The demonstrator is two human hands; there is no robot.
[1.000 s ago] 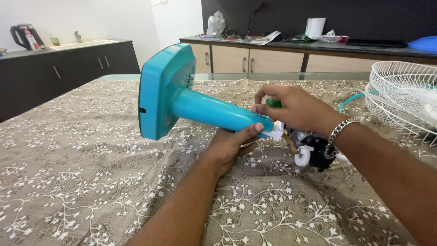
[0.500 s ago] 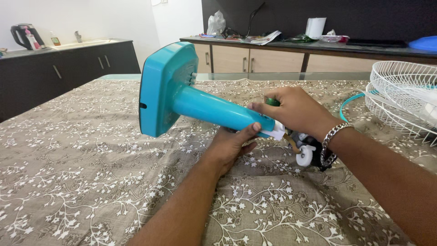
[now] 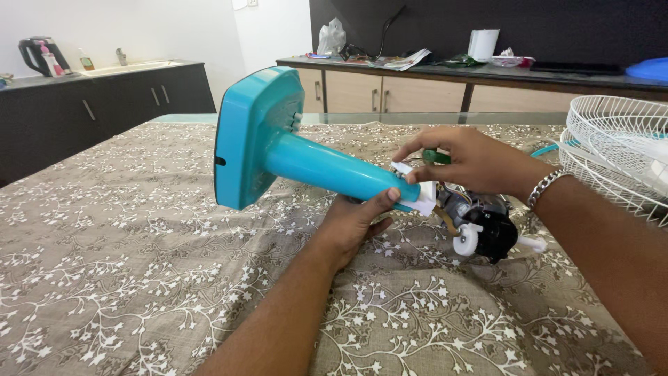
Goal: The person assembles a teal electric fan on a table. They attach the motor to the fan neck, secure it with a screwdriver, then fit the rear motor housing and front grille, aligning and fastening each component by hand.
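Fan stand, turquoise with a wide flat base and a long neck, lies tilted over the bench, its base raised at the left and its narrow end pointing right toward the black motor. The left hand cups the neck from below near that end, thumb pressed on the turquoise plastic, fingers curled under and out of sight. The right hand pinches a green-handled screwdriver between thumb and fingers, above the white joint piece.

Compared with half a second ago, the right hand has lifted and drawn a little to the right, so more of the motor, its white knob and the wires shows beneath it. The bracelet on that wrist has slid further up and right. The stand and the left hand have barely shifted.

The screwdriver's tip is hidden behind the fingers, so whether it touches the joint cannot be told. The white wire guard is cut off at the right edge. How the motor joins the neck is hard to make out.
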